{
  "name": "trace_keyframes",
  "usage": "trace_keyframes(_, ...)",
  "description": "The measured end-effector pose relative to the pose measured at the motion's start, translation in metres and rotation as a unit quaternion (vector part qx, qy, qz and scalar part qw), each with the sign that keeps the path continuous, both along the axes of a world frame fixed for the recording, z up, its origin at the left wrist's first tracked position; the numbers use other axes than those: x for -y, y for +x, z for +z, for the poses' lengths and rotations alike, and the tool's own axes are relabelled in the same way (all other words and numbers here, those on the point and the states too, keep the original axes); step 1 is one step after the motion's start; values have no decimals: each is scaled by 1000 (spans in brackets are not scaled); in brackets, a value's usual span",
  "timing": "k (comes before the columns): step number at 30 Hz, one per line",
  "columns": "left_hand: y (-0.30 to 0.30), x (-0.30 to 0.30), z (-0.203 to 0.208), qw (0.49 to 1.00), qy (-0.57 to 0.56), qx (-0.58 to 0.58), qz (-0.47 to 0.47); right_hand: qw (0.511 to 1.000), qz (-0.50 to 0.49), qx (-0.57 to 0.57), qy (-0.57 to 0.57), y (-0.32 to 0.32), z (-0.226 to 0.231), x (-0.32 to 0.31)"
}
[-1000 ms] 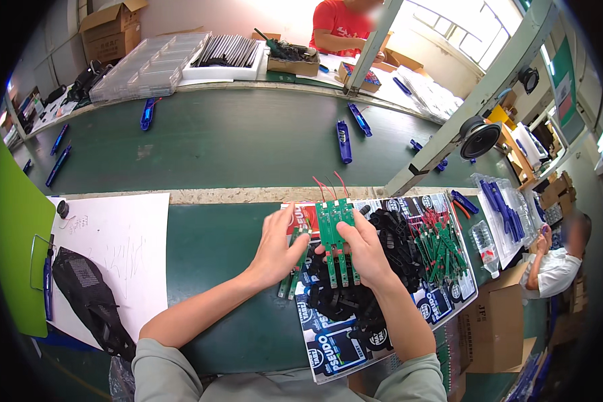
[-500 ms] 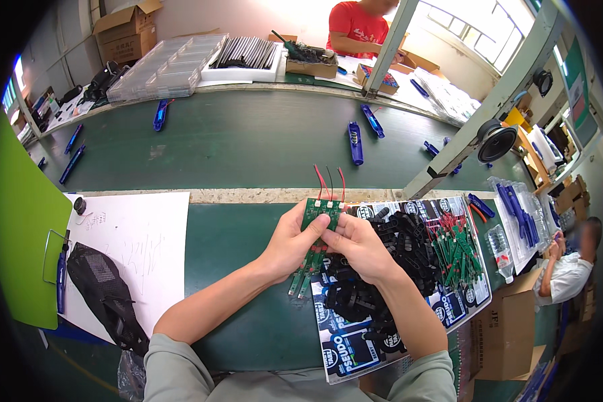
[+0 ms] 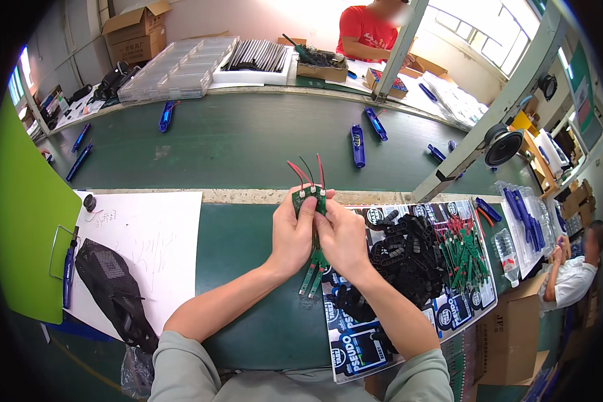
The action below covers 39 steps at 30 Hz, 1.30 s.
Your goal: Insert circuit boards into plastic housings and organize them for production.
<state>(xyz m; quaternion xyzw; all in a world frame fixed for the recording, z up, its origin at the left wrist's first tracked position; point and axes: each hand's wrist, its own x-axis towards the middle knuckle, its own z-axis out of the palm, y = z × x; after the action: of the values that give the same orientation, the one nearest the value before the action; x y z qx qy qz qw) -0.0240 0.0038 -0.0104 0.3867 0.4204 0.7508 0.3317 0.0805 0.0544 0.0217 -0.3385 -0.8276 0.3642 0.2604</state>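
Both my hands grip narrow green circuit boards (image 3: 311,276) joined side by side, held over the near green work surface. White connectors sit along their far end, with red and black wires standing up from them. My left hand (image 3: 292,234) is closed round the left side, thumb pressed on the board faces near the connectors. On the right side my right hand (image 3: 342,238) is closed too, its thumb beside the left one. The fingers cover the middle of the boards; the strip-like lower ends show beneath my hands.
Right of my hands, a pile of black plastic parts (image 3: 412,258) and loose green boards with red wires (image 3: 465,258) lie on printed sheets (image 3: 355,355). White paper (image 3: 171,261) and a black mesh bag (image 3: 114,285) lie left. Blue casings (image 3: 358,146) rest on the far green belt (image 3: 248,147).
My hands have drawn closer together and shifted slightly left with the boards. My right hand now covers more of them, and the wires lean further left. The whole view has shifted a little.
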Motion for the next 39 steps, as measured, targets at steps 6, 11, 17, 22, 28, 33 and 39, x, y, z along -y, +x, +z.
trace_keyframes(6,-8,2,10,996,-6,36,-82,976,82,-132,-151,4,-1,-18)
trace_keyframes(11,-5,-1,15,995,4,25,-98,965,77,-179,-178,5,-6,-26)
trace_keyframes(17,1,-9,-5,999,-5,21,39,995,-42,-20,90,-11,-4,0)
trace_keyframes(22,-9,-15,-21,998,-25,62,10,991,-56,3,123,-24,-9,8)
trace_keyframes(28,-7,-8,5,981,-68,178,-34,998,-10,-41,46,-21,-9,4)
trace_keyframes(33,1,-4,7,969,-119,198,-91,995,-13,-59,-74,-7,-22,-5)
trace_keyframes(39,-11,0,-9,977,-91,-137,-135,991,-79,2,-109,83,28,-35)
